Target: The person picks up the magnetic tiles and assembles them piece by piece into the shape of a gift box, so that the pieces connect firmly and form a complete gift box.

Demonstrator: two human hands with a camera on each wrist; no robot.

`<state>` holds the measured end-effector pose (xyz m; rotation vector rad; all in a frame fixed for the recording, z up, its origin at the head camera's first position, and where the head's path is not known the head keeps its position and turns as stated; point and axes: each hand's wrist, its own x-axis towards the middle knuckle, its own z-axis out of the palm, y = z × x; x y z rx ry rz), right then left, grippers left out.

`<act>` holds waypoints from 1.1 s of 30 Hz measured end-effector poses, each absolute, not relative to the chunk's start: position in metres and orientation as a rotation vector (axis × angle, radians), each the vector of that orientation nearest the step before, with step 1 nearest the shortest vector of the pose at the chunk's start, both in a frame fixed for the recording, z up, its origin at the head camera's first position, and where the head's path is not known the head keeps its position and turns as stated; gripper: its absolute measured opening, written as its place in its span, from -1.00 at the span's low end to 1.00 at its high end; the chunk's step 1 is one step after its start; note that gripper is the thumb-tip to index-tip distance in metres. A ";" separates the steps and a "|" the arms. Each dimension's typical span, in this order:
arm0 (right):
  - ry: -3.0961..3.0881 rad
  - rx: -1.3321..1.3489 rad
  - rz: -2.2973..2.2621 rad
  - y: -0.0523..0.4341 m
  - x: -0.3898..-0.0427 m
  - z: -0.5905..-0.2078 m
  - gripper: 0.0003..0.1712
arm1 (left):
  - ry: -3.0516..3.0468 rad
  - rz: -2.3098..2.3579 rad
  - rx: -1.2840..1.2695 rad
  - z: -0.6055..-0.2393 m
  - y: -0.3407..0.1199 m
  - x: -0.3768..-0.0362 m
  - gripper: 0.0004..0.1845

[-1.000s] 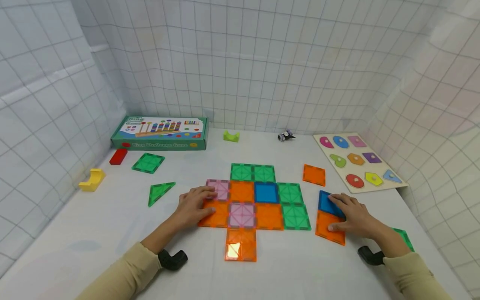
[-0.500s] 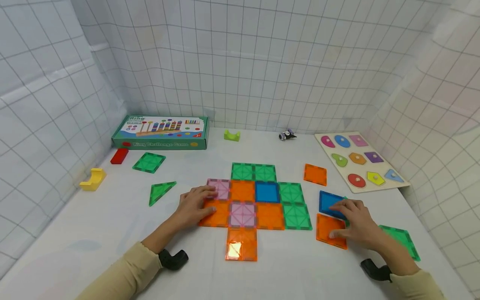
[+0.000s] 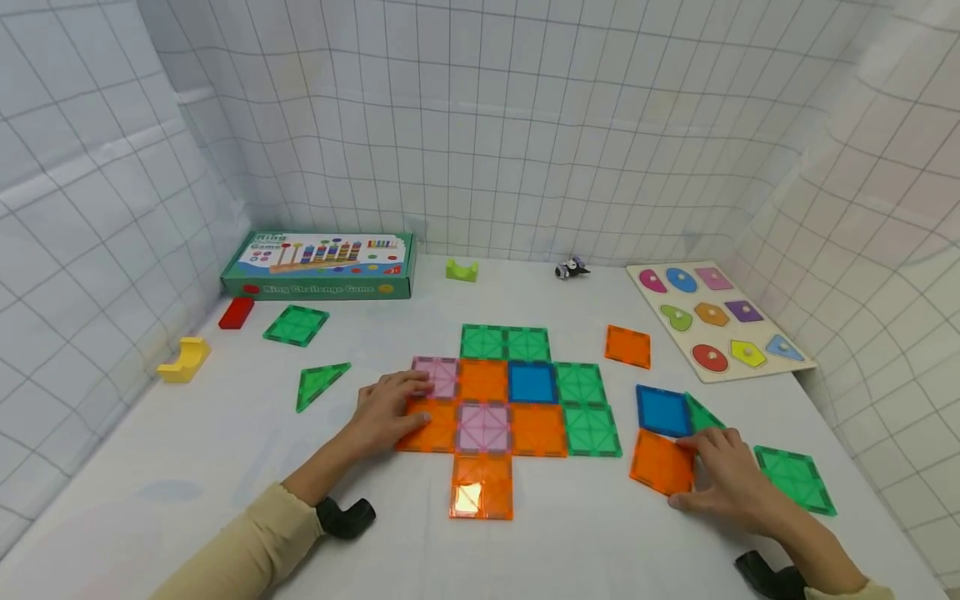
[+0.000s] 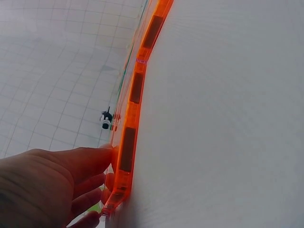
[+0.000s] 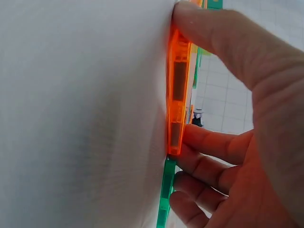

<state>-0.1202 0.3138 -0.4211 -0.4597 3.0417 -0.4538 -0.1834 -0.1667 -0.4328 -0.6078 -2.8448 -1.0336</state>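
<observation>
Flat, see-through square magnetic tiles lie joined in a patch on the table. My left hand (image 3: 386, 408) rests at the patch's left side, fingers on a pink tile (image 3: 442, 375) and thumb on an orange corner tile (image 3: 438, 433). In the left wrist view that orange tile's edge (image 4: 127, 149) shows beside the fingertips. My right hand (image 3: 731, 483) holds a loose orange magnetic tile (image 3: 660, 462) at its right side, thumb at the lower corner, index finger at the upper one. A blue tile (image 3: 663, 410) and a green triangle tile (image 3: 702, 412) lie just beyond it.
A green square tile (image 3: 795, 477) lies right of my right hand, an orange one (image 3: 628, 347) farther back. A shape puzzle board (image 3: 720, 342) stands back right, a green game box (image 3: 318, 287) back left. Small blocks, a toy figure (image 3: 572, 268) and a green triangle (image 3: 318, 385) lie around.
My right hand has come off the blue tile and moved nearer onto the orange one, which is now turned slightly and apart from the blue. The green triangle has come into view. My left hand stays.
</observation>
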 end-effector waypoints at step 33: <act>2.891 -1.007 -0.398 0.180 -0.111 -0.420 -0.09 | -2.849 -1.037 -0.617 -0.432 -0.167 -0.184 -0.55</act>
